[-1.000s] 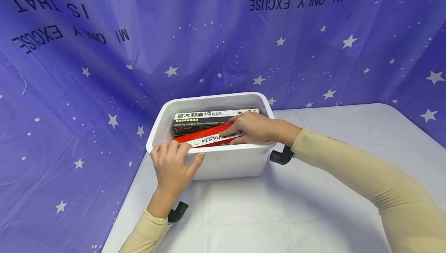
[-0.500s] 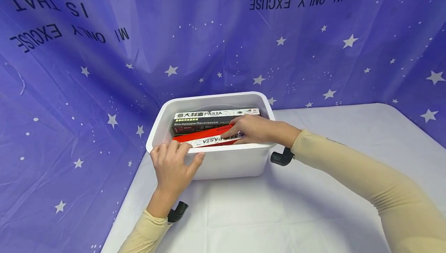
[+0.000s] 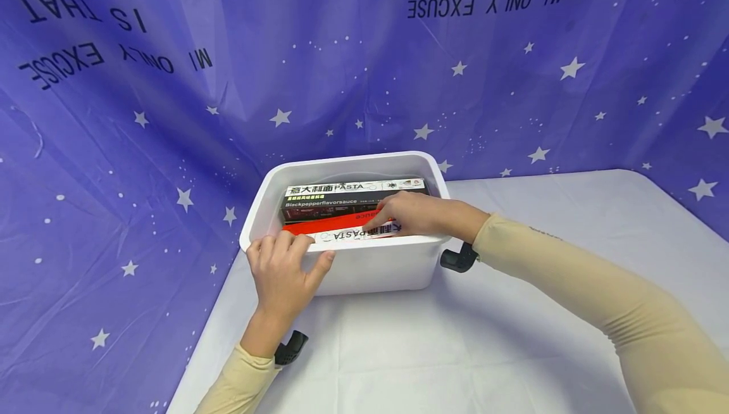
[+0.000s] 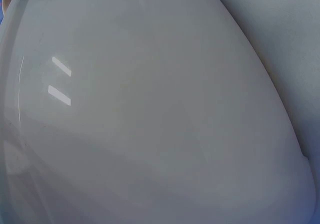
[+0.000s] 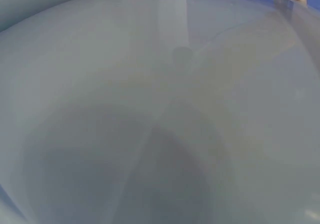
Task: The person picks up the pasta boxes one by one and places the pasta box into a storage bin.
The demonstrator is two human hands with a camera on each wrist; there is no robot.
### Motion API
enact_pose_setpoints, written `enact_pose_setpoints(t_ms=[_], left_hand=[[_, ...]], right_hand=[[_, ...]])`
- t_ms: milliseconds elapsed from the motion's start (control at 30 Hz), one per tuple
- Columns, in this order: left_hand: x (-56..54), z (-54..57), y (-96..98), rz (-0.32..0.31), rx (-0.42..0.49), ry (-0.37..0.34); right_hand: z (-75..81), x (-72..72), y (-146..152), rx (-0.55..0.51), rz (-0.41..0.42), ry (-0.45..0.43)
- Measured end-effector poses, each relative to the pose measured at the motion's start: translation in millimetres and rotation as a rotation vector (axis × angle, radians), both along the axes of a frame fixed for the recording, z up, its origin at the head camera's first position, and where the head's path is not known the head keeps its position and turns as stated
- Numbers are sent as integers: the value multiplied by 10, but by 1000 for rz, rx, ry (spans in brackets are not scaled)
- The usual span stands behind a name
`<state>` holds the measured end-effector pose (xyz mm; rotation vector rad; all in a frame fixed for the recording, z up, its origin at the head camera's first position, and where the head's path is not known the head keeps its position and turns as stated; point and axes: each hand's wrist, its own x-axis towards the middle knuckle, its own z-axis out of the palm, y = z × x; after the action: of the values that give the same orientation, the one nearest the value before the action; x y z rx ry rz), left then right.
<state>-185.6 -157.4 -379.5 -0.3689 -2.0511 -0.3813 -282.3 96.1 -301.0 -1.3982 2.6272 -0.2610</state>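
Observation:
A white plastic bin stands on the table. My left hand grips its near rim at the left corner, fingers over the edge and thumb against the outer wall. My right hand reaches over the right end into the bin and holds a red pasta box by its white top edge; the thumb is mostly hidden. Behind this box lies a black pasta box with a white edge, labelled black pepper flavor sauce. Both wrist views are filled mostly by the bin's smooth wall.
A white-covered table extends in front and to the right of the bin. Close behind it hangs a purple curtain with stars and lettering, which also runs down the left side. Black wrist mounts sit below both wrists.
The red pasta box has sunk slightly at the near side, its front face now hidden behind the rim. My right hand has shifted a little with it; my left hand stays put.

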Motion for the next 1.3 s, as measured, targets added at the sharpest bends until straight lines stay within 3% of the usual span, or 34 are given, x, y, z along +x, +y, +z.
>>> enact_pose_setpoints(t_ms=[467, 1067, 1300], left_hand=[[-1, 14, -5, -5, 0, -34], [20, -6, -9, 9, -5, -10], [24, 6, -16, 7, -8, -30]], right_hand=[[-3, -13, -5, -3, 13, 11], [-39, -16, -32, -8, 1, -96], [-28, -7, -29, -43, 25, -24]])
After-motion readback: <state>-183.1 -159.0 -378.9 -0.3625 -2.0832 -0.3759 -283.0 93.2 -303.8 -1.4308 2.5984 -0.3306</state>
